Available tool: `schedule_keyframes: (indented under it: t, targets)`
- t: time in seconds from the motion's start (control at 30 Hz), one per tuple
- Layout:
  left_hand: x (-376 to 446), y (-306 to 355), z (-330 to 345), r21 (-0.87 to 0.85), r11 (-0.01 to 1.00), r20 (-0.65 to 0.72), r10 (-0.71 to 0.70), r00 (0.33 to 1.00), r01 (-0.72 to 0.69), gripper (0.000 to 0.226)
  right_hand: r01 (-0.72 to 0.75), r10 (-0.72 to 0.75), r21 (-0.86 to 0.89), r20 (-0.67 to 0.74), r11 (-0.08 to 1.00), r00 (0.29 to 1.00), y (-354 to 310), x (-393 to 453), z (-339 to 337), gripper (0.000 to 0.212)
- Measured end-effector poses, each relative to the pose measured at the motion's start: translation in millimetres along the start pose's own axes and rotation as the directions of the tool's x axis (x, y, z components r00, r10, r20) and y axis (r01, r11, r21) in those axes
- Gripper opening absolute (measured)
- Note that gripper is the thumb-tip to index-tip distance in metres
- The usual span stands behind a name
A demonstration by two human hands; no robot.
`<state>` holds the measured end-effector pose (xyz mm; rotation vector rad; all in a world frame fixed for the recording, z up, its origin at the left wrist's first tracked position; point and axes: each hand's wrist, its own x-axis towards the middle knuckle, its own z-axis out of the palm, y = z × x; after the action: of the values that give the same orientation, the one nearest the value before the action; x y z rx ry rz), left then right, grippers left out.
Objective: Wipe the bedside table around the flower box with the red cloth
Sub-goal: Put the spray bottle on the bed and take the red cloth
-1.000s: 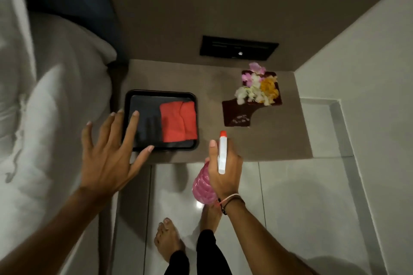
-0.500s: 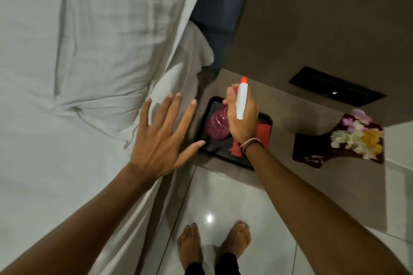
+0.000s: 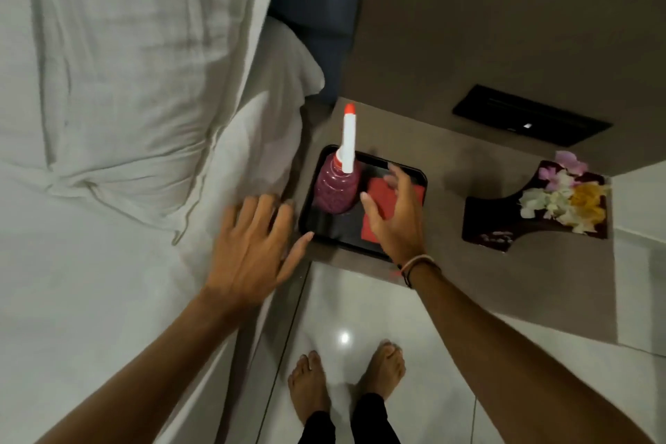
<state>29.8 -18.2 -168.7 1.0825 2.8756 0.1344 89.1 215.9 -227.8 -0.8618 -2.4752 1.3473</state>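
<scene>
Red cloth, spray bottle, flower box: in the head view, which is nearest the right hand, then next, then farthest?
1. Red cloth: directly under the right hand, in the tray.
2. Spray bottle: just left, in the same tray.
3. Flower box: off to the right, on the table.

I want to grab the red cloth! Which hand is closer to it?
Right. The right hand hovers open directly over the red cloth in the tray; the left hand is beside the tray, by the bed.

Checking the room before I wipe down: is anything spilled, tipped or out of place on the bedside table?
Nothing stands out. The spray bottle stands upright in the black tray beside the folded red cloth, and the flower box sits flat on the bedside table. No spill shows.
</scene>
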Motion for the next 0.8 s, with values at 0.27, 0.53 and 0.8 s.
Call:
schedule_keyframes:
  t: [0.27, 0.53, 0.8]
  targets:
    - [65, 100, 71, -0.596, 0.666, 0.466, -0.17, 0.869, 0.449, 0.034, -0.276, 0.276, 0.013, -0.002, 0.961, 0.961, 71, -47, -40, 0.051]
    - [114, 151, 113, -0.564, 0.399, 0.543, -0.481, 0.688, 0.723, 0.058, -0.339, 0.328, 0.336, 0.09, 0.879, 0.94, 93, -48, -62, 0.057]
    - [101, 168, 72, -0.749, 0.081, 0.639, -0.169, 0.75, 0.657, 0.041, -0.404, 0.586, 0.808, 0.092, 0.428, 0.805, 111, -63, -92, 0.065]
